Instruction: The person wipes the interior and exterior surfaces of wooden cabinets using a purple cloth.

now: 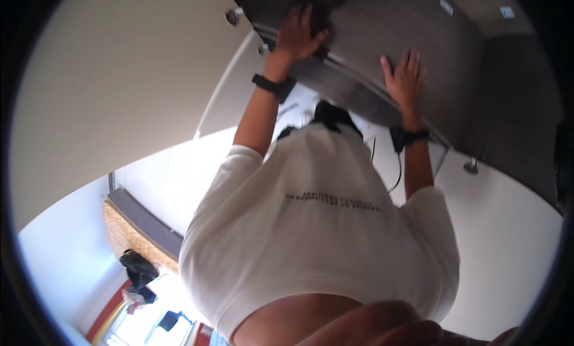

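Observation:
My left hand (pixel 298 36) lies with fingers and thumb spread on a dark grey panel (pixel 358 36), at the upper middle of the head view. A blurred dark patch, cloth or shadow, shows beside its fingers. To the right, my right hand (pixel 406 79) rests near the same panel's edge, thumb apart and fingers extended. Neither hand grips anything. Black bands circle both wrists; a black cable hangs near the right one. The panel's pale edge strip runs between the hands, with another dark surface (pixel 350 88) below it. Contact under the palms is hidden.
Small metallic knob-like fittings (pixel 471 166) stand along the panel's sides. Two small white pieces (pixel 446 6) are at the upper right. Large pale surfaces flank my body. A chipboard-edged counter (pixel 139 229), a black bag-like item (pixel 138 267) and a bright window are at the lower left.

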Demonstrator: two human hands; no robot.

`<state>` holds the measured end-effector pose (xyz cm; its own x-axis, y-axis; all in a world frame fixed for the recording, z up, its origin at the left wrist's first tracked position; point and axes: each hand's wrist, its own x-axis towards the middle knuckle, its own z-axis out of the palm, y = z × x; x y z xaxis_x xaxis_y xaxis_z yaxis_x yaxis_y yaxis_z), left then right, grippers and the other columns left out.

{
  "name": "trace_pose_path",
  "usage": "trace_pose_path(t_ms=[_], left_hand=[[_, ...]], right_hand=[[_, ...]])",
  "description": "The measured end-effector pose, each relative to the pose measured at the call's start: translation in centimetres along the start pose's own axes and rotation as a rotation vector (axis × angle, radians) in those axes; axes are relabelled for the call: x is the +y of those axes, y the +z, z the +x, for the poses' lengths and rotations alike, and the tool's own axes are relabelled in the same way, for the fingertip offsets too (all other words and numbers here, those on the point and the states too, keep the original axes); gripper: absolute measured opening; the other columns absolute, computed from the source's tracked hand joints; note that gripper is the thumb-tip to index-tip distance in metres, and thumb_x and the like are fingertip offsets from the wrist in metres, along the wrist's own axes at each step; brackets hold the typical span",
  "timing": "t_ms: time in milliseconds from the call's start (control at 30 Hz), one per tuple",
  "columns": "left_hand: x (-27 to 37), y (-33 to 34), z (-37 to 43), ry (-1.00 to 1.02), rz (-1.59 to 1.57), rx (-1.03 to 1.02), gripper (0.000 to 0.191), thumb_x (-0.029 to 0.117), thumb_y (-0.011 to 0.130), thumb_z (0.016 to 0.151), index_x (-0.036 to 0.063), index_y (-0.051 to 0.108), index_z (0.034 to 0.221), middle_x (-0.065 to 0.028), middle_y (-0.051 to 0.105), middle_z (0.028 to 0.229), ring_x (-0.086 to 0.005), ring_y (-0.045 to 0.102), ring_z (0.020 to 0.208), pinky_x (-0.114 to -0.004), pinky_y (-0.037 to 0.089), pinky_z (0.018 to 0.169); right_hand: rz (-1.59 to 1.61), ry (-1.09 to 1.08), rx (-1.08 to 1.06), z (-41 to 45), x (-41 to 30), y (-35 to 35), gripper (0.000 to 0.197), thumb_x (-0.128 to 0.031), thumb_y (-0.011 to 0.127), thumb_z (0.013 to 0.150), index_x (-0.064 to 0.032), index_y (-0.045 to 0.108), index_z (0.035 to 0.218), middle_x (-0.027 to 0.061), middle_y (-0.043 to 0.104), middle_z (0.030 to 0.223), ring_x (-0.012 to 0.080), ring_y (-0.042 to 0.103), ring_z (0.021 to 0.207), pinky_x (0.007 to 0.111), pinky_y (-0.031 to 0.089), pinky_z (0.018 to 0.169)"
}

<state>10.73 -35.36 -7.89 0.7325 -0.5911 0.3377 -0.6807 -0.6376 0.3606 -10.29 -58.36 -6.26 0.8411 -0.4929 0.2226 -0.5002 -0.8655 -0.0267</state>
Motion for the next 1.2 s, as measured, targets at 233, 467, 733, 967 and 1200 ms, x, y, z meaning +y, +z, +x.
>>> trace_pose_path(t_ms=[233,467,733,967,1200], left_hand=[[5.4,-2.9,-0.5,-0.009,-0.059,-0.291,0.089,0.057,0.048,0.090,0.0041,0.011,0.152,-0.0254,0.013,0.156,-0.0401,0.013,0.145,-0.053,0.015,0.116],[10.2,0.3,-0.6,0.151,-0.340,-0.458,0.095,0.068,0.042,0.089,0.0051,0.010,0.153,-0.0239,0.006,0.158,-0.0374,0.001,0.147,-0.048,0.005,0.118],[7.7,0.6,-0.4,-0.308,-1.777,-0.259,0.068,0.045,0.044,0.100,0.0054,0.022,0.150,-0.0141,0.024,0.155,-0.0281,0.035,0.138,-0.036,0.030,0.112],[7.0,-5.8,-4.4,-0.312,-1.217,-0.009,0.063,0.035,0.065,0.090,0.0042,0.038,0.139,-0.0172,0.054,0.130,-0.0281,0.054,0.120,-0.039,0.047,0.097],[13.4,-8.8,-5.9,0.029,-1.499,-0.613,0.056,0.007,0.077,0.081,0.0019,0.050,0.130,-0.0081,0.063,0.116,-0.0136,0.059,0.105,-0.028,0.047,0.092]], right_hand=[[0.002,-0.047,0.127,0.6,-1.0,-0.4,0.078,-0.061,0.044,0.091,0.0022,0.041,0.137,0.0254,0.036,0.145,0.0378,0.030,0.139,0.061,0.026,0.108],[0.077,-0.106,0.219,0.7,-1.4,-1.7,0.063,-0.050,0.059,0.089,-0.0074,0.047,0.134,0.0214,0.047,0.138,0.0364,0.044,0.130,0.057,0.033,0.104],[0.515,-0.307,0.242,2.4,-9.4,-2.9,0.050,-0.007,0.065,0.080,-0.0114,0.052,0.128,0.0215,0.045,0.128,0.0416,0.048,0.114,0.043,0.042,0.097],[0.929,-0.252,0.559,8.5,-12.2,-8.8,0.031,0.001,0.060,0.074,-0.0040,0.057,0.105,0.0174,0.058,0.102,0.0364,0.055,0.101,0.041,0.045,0.089],[1.173,-0.275,0.740,9.6,-15.0,-17.0,0.029,-0.002,0.063,0.079,0.0006,0.056,0.107,0.0119,0.061,0.099,0.0227,0.058,0.097,0.031,0.044,0.089]])
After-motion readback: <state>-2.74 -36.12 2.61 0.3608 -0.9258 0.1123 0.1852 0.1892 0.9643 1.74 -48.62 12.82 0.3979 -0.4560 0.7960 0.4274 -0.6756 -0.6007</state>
